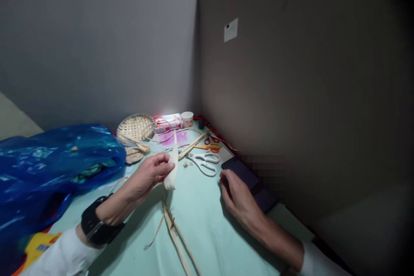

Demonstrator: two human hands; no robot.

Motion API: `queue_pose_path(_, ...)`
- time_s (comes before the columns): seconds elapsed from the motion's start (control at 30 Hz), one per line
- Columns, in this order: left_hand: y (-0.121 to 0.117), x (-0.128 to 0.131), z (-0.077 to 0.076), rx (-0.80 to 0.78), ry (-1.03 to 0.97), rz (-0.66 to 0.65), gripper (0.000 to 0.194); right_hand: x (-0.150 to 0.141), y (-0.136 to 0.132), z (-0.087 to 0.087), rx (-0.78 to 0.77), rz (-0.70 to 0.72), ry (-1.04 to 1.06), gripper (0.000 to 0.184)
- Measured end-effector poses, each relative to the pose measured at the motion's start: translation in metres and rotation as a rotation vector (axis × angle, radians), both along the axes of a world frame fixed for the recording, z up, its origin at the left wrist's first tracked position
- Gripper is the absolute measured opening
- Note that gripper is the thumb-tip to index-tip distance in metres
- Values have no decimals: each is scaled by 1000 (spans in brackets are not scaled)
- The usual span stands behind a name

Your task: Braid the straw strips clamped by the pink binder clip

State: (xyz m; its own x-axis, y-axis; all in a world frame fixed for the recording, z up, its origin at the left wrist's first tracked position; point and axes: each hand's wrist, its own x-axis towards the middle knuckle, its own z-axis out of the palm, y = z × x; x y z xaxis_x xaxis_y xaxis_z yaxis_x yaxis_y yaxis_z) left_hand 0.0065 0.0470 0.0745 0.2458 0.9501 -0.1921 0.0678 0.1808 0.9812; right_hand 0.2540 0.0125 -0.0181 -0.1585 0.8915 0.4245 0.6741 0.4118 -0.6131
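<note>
My left hand (157,172) pinches a pale, pointed piece of dried corn husk (173,166) between thumb and fingers, holding it up above the table. Below it, long dry strips of husk (176,233) run toward the near edge, with a thin side strand branching off. My right hand (237,196) is a short way to the right, fingers curled in and thumb near the index finger. Anything between those fingertips is hidden or too small to see. Beside that hand lies a dark flat case (242,174). White-handled scissors (205,164) lie beyond, between both hands.
A blue plastic bag (58,159) bulks at left. Behind are a woven basket (136,127), a pink-and-white packet (167,123), a paper cup (186,118), orange scissors (210,148) and red-handled scissors (211,139). Grey panels (113,43) wall the pale green table (203,211).
</note>
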Motion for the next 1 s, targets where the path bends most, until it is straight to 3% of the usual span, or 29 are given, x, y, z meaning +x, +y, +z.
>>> queue_pose_path(0.17, -10, 2, 2, -33, -65, -2, 25, -41, 10, 28, 354, 170, -159, 36)
queue_pose_path(0.27, -14, 2, 3, -61, -129, 45, 32, -66, 19, 43, 562, 260, -244, 36)
queue_pose_path(0.4, -14, -6, -1, -31, -140, 90, 40, -82, 31, 52, 646, 362, -200, 30)
queue_pose_path(0.57, -12, -17, -5, 2, -79, 79, 49, -84, 35, 57, 495, 483, -119, 23)
queue_pose_path(0.77, -15, -18, -1, -4, -23, -20, 34, -88, 26, 62, 301, 531, 203, 9)
queue_pose_path(0.9, -21, -19, 7, 132, 116, -21, 29, -90, 25, 69, -20, 376, 519, 12)
queue_pose_path(1.0, -26, -17, 15, 329, 171, -57, 23, -90, 26, 75, -281, 370, 650, 22)
